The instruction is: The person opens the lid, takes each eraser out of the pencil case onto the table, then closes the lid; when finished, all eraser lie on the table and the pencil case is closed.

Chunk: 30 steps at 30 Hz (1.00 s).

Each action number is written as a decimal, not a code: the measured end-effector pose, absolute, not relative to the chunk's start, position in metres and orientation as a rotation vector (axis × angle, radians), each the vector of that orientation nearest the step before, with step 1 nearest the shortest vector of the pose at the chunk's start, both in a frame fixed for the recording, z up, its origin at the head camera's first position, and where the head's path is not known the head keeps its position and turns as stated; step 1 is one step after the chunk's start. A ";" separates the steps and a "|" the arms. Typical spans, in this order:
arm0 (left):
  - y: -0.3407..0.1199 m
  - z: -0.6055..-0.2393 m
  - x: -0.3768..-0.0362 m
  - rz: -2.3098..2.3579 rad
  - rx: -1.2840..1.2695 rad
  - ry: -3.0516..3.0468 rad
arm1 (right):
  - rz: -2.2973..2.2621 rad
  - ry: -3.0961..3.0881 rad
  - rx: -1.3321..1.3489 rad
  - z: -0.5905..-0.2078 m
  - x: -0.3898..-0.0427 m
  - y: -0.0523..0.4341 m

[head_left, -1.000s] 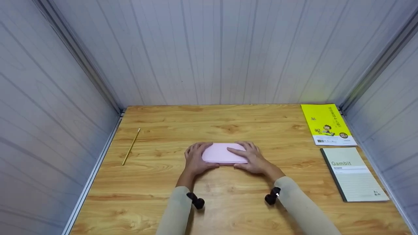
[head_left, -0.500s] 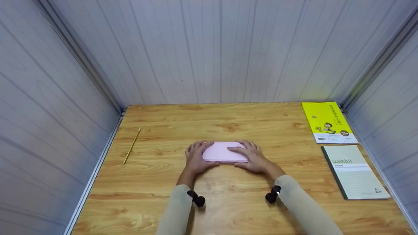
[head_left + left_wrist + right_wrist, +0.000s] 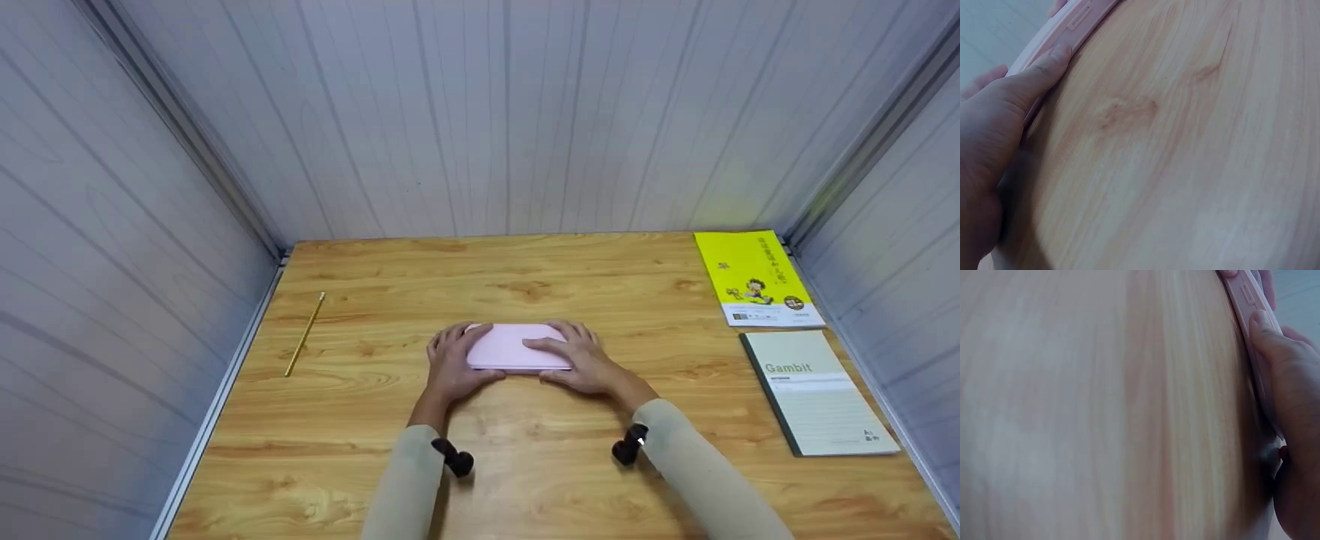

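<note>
A flat pink pencil case [image 3: 502, 346] with rounded corners lies closed on the wooden table in the head view, its long side toward me. My left hand [image 3: 451, 366] grips its left end, with the thumb along the near side and the fingers around the far side. At the other end my right hand [image 3: 583, 361] holds it the same way, its index finger lying across the lid. Both wrist views show a small rectangular latch on the near side of the case [image 3: 1081, 19], close to the thumb tips. The fingertips behind the case are mostly hidden.
A yellow pencil [image 3: 305, 334] lies on the left of the table [image 3: 360, 465]. On the right are a yellow booklet [image 3: 750, 266] with a cartoon child and, nearer, a pale Gambit notebook [image 3: 817, 405] with a dark spine. Ribbed panels [image 3: 480, 112] enclose the back and sides.
Both hands keep their hold on the pencil case, which stays in place on the table. Only the head view has shifted slightly.
</note>
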<state>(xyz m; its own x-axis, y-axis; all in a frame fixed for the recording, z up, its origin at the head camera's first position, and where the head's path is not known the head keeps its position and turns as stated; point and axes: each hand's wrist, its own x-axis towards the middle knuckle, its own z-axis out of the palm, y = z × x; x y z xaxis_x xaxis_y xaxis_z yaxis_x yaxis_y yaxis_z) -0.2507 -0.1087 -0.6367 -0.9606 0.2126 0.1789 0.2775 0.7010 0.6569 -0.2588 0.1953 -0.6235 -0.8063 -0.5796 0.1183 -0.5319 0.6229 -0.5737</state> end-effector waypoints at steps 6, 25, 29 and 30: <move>-0.109 -0.639 -0.251 -1.102 -0.413 -2.802 | -0.927 2.735 -0.932 -0.623 -0.259 0.195; -0.110 -0.644 -0.253 -1.102 -0.450 -2.751 | -0.898 2.732 -0.955 -0.621 -0.262 0.197; -0.109 -0.642 -0.252 -1.088 -0.449 -2.747 | -0.903 2.737 -0.966 -0.621 -0.262 0.197; -0.109 -0.641 -0.251 -1.087 -0.448 -2.746 | -0.903 2.735 -0.961 -0.620 -0.262 0.197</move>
<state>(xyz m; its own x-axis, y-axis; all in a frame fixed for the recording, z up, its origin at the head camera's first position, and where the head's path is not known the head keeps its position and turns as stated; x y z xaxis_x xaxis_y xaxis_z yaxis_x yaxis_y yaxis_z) -0.2513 -0.1086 -0.6410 -0.9434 0.2185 0.2496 0.3302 0.6918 0.6422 -0.2619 0.1974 -0.6203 -0.7946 -0.5998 0.0937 -0.5377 0.6236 -0.5675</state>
